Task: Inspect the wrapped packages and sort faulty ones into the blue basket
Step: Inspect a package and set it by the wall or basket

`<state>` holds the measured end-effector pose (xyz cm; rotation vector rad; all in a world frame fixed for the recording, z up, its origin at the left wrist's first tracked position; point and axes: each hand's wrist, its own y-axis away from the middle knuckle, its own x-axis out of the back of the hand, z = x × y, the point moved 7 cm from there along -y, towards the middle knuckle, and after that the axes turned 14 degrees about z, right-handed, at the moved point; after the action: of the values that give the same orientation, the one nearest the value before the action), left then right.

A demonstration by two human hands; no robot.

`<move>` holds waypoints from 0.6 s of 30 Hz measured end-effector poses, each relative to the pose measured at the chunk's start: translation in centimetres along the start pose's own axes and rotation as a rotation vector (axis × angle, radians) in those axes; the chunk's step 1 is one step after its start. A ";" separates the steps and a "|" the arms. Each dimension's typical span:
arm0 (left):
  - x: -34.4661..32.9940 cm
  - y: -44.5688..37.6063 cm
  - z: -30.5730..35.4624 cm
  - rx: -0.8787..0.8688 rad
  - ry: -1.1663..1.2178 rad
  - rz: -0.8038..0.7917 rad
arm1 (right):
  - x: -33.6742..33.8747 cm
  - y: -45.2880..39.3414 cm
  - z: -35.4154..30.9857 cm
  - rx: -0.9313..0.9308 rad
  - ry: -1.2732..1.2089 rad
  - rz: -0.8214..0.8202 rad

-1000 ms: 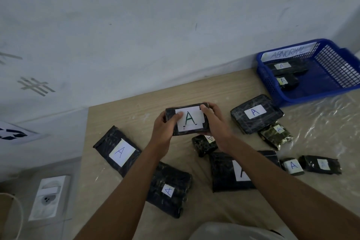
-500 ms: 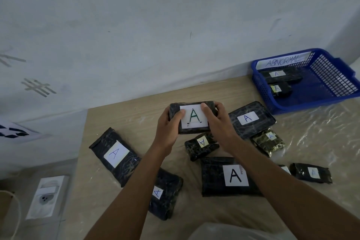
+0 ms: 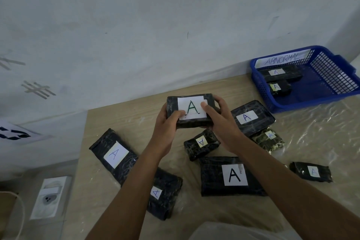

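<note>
A black wrapped package [image 3: 191,101] with a white label and a green "A" is held up over the table between both hands. My left hand [image 3: 166,122] grips its left end, thumb on the label. My right hand [image 3: 220,122] grips its right end, thumb also on the label. The blue basket [image 3: 276,103], marked "ABNORMAL", stands at the far right against the wall and holds two black packages [image 3: 280,76]. Several more labelled black packages lie on the table, among them a large one [image 3: 214,177] under my right forearm and a small one [image 3: 194,148] below the hands.
The wooden table [image 3: 126,119] is partly covered with crinkled clear plastic sheet [image 3: 321,138]. A grey wall runs along its far edge. The table's left edge drops to a floor with a white box [image 3: 50,197]. Packages lie at left [image 3: 115,154] and right [image 3: 311,171].
The held package has stayed between both hands, raised slightly and held square to the view. The view has shifted a little, bringing the table's packages lower and nearer.
</note>
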<state>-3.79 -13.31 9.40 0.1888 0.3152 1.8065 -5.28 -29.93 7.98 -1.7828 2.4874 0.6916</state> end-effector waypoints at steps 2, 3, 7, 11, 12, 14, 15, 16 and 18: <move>0.0 -0.1 -0.1 0.038 0.020 0.007 | -0.1 0.4 0.0 -0.001 -0.008 -0.066; 0.1 -0.1 0.0 0.043 0.017 0.008 | -0.2 0.5 -0.1 0.009 -0.003 -0.083; -0.1 0.2 0.5 -0.003 0.001 -0.056 | -0.5 0.6 -0.4 0.006 -0.013 -0.046; 0.0 0.5 1.1 -0.068 -0.076 -0.062 | -0.6 0.9 -0.4 -0.025 -0.025 -0.048; 0.2 0.6 1.1 -0.026 -0.058 -0.023 | -0.6 1.1 -0.7 0.016 0.019 -0.059; 0.2 0.7 1.0 0.097 0.029 0.019 | -0.7 1.4 -1.4 0.154 0.187 -0.089; 0.2 0.6 1.0 0.145 0.054 0.018 | -0.6 1.6 -1.8 0.242 0.299 -0.101; 0.1 0.5 1.1 0.177 0.049 0.003 | -0.6 1.6 -2.1 0.331 0.389 -0.114; -0.1 0.5 1.1 0.211 0.014 -0.046 | -0.7 1.8 -2.8 0.480 0.475 -0.145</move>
<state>-3.92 -13.42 10.65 0.3150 0.5168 1.7281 -5.95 -29.78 11.28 -2.0607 2.4324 -0.3577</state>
